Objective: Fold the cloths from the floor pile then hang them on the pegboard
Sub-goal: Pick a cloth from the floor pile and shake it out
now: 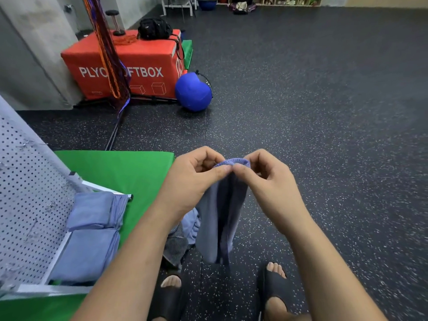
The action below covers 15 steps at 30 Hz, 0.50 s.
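Blue cloth (pixel 221 218) hangs straight down in front of me, long axis vertical. My left hand (pixel 194 179) and right hand (pixel 269 181) each pinch its top hem, thumbs almost touching. Pegboard (pixel 27 193) lies to my left, nearer my left hand.

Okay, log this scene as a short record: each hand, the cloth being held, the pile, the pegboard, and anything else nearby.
left hand: pinches the top hem of the held cloth
right hand: pinches the same hem, right beside the left
held cloth: blue-purple, hangs doubled below both hands, off the floor
floor pile: crumpled cloths, partly hidden by the left forearm
pegboard: at left; two folded blue cloths draped at its white frame
nearby: green mat, red box, blue ball
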### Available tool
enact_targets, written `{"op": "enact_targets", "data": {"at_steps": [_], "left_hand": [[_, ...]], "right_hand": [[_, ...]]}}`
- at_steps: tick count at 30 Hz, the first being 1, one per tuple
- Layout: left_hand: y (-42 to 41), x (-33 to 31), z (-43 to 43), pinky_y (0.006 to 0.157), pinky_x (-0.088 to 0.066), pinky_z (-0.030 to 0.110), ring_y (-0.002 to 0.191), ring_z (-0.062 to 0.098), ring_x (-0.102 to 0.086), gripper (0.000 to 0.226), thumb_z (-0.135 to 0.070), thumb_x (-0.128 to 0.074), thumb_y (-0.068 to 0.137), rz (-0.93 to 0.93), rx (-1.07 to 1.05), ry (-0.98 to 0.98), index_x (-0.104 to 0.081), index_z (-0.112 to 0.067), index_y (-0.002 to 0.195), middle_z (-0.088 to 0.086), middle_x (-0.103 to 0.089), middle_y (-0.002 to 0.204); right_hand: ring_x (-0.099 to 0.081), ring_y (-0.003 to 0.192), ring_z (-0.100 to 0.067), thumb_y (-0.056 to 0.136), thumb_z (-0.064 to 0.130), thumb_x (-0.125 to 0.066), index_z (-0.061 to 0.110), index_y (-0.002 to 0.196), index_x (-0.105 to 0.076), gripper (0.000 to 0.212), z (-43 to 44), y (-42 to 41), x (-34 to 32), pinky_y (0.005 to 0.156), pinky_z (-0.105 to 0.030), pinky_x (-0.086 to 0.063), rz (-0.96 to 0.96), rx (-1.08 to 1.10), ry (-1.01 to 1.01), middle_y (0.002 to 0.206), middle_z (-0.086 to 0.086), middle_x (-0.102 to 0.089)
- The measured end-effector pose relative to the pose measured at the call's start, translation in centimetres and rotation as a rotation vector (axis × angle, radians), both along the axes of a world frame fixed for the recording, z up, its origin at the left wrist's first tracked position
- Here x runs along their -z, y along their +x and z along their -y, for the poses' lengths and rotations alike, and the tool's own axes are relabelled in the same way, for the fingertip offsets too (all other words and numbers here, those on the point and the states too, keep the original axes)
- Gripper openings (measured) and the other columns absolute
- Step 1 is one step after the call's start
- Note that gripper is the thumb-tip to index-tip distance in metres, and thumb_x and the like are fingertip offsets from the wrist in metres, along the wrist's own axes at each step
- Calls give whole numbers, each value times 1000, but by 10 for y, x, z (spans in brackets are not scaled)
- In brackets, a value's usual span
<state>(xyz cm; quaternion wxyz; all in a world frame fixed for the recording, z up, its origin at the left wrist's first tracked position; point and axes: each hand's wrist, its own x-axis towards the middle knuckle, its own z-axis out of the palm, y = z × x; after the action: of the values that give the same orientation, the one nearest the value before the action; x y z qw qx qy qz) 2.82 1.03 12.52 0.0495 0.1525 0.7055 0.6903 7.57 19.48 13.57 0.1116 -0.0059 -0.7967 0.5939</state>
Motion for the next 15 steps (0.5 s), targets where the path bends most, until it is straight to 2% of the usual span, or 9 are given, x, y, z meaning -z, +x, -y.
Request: {"op": "enact_targets", "data": {"at_steps": [3, 5, 9, 12, 15], "left_hand": [[1, 2, 1, 82, -53, 36, 84, 18, -68, 8, -9, -82, 92, -11, 6, -37, -75, -13, 95, 23, -76, 95], [-2, 3, 3, 78, -53, 31, 81, 15, -67, 8, -8, -83, 91, -35, 0, -82, -76, -13, 93, 20, -77, 92], [-14, 10, 14, 66, -47, 26, 67, 8, -56, 13, -11, -87, 86, -110, -22, -336, -76, -18, 87, 9, -74, 80], [-24, 24, 25, 65, -48, 28, 62, 2, -54, 15, -16, -88, 85, -123, -36, -510, -75, -23, 84, -6, -71, 73], [-35, 31, 40, 70, -51, 31, 62, 1, -58, 14, -24, -89, 83, -131, -106, -595, -75, -26, 81, -8, -73, 73]], "right_hand": [[-54, 72, -9, 94, 34, -75, 20, 88, -70, 16, 0, 1, 2, 68, -37, -50, 28, -29, 7, 82, -10, -70], [-52, 68, -10, 93, 27, -71, 20, 87, -69, 10, -3, -2, 7, 66, -40, -50, 48, 0, 82, 80, -13, -69], [-52, 60, -6, 91, 14, -67, 24, 84, -69, 12, -6, -4, 9, 59, -25, -44, 31, 96, 224, 69, 5, -66], [-56, 63, -7, 94, 14, -65, 26, 87, -70, 14, -13, -8, 9, 62, -25, -46, -8, 168, 230, 72, 7, -68], [-57, 67, -8, 97, 17, -66, 27, 88, -70, 14, -25, -11, 8, 64, -23, -46, -49, 257, 217, 75, 7, -68]]}}
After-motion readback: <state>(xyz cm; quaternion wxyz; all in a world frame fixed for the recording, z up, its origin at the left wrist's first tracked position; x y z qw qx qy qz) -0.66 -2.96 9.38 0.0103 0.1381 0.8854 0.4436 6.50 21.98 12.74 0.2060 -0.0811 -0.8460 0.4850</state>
